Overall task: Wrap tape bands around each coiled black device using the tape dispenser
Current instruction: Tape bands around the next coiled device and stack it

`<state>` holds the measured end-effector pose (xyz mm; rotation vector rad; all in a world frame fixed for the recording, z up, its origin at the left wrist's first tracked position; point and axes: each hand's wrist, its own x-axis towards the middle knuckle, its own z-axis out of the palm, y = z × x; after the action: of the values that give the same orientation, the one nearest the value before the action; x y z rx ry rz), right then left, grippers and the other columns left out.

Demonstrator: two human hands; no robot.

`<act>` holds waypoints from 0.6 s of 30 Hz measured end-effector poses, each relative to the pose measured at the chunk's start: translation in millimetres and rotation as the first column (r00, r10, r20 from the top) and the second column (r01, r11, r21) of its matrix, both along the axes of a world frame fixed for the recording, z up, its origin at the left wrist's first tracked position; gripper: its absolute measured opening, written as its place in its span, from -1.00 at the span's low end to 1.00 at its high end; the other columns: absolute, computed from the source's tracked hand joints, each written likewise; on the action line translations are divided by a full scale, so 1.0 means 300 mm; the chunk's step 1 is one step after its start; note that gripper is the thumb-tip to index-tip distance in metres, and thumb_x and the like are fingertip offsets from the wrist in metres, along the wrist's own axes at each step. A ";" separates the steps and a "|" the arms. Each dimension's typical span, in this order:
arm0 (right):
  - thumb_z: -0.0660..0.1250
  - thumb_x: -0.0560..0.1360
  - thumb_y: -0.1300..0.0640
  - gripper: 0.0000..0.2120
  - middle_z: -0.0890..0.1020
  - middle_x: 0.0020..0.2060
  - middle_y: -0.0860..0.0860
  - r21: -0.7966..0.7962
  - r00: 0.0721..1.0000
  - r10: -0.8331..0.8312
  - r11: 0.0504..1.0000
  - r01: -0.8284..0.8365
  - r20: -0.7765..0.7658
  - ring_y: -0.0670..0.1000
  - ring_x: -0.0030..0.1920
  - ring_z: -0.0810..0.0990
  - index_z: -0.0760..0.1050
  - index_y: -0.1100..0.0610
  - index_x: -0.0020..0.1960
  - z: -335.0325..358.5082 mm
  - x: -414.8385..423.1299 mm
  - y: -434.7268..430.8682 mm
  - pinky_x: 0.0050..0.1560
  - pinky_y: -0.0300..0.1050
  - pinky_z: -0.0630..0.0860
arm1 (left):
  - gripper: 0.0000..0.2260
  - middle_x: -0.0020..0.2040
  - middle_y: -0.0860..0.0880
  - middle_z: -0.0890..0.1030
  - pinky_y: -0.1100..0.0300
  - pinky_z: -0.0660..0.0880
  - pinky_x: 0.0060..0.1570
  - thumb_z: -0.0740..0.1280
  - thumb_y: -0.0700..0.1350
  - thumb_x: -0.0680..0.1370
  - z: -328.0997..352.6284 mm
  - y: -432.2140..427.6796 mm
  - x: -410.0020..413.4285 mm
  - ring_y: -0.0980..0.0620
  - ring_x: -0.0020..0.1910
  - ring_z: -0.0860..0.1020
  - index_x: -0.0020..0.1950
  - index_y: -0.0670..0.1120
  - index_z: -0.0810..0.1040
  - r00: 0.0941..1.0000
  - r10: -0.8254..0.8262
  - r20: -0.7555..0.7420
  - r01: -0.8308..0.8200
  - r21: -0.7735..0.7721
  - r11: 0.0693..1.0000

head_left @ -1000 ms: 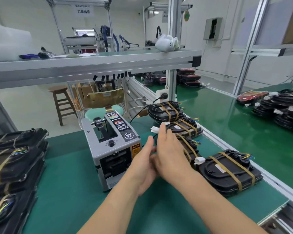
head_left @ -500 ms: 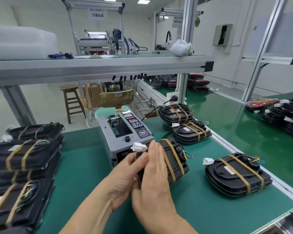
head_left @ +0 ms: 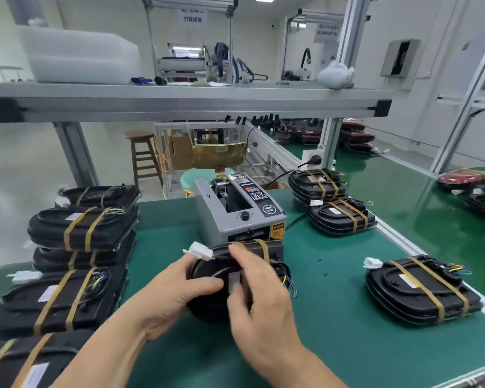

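1. The coiled black device [head_left: 207, 275] sits at the centre of the frame, lifted just in front of the tape dispenser [head_left: 235, 214] and tilted on edge
2. The left hand [head_left: 177, 292] grips its left side, thumb curled over the top face; the right hand [head_left: 261, 298] arches over the right half with bent fingers gripping it, though blur hides the fingertips
3. Tan tape bands [head_left: 263, 247] already cross its far edge, so the step looks like smoothing them down
4. To do it well: keep the left grip firm so the coil cannot spring, run the right fingers along each band, and keep the white connector [head_left: 200, 250] and coloured wires [head_left: 289, 284] out from under the tape
5. The device is a flat, rounded, matt black shell with ridged rims; the tape is thin, papery and tan
6. The dispenser is a boxy grey metal unit; the surface [head_left: 333, 317] is a green mat, slightly glossy, with finished banded devices [head_left: 81, 228] stacked at left
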<state>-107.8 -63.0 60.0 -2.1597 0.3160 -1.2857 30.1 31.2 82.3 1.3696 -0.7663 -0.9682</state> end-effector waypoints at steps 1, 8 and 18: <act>0.32 0.41 0.37 -0.48 0.58 0.27 -0.01 -0.039 0.999 -0.036 0.999 0.036 0.020 -0.05 0.33 0.49 0.50 0.21 0.36 0.010 0.001 -0.023 0.36 -0.06 0.42 | -0.54 0.16 -0.14 0.66 0.17 0.55 0.05 0.45 -0.26 0.35 -0.002 0.012 0.005 -0.05 0.14 0.63 0.25 -0.10 0.56 1.000 0.001 0.024 0.000 -0.007 1.000; 0.36 0.37 0.19 -0.40 0.46 0.34 -0.01 0.039 0.989 -0.086 0.995 0.092 -0.120 -0.01 0.42 0.34 0.41 0.17 0.41 0.029 0.008 -0.129 0.47 0.02 0.28 | -0.44 0.17 -0.08 0.65 0.07 0.50 0.16 0.37 -0.30 0.27 -0.044 0.072 0.026 -0.06 0.18 0.59 0.22 0.10 0.55 0.991 0.048 0.124 -0.051 0.020 0.998; 0.46 0.42 0.21 -0.59 0.35 0.29 -0.25 0.227 0.976 0.050 0.974 -0.001 -0.212 -0.24 0.36 0.33 0.46 -0.16 0.14 0.003 0.018 -0.152 0.33 -0.45 0.22 | -0.23 0.16 0.06 0.64 0.25 0.52 0.02 0.47 -0.23 0.20 -0.040 0.082 0.008 0.03 0.12 0.62 0.38 0.17 0.41 0.978 0.168 0.123 -0.174 0.038 0.984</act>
<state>-102.6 -108.5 60.9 -2.1015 0.4968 -0.9503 32.5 55.9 70.3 1.5205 -0.7049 -0.7791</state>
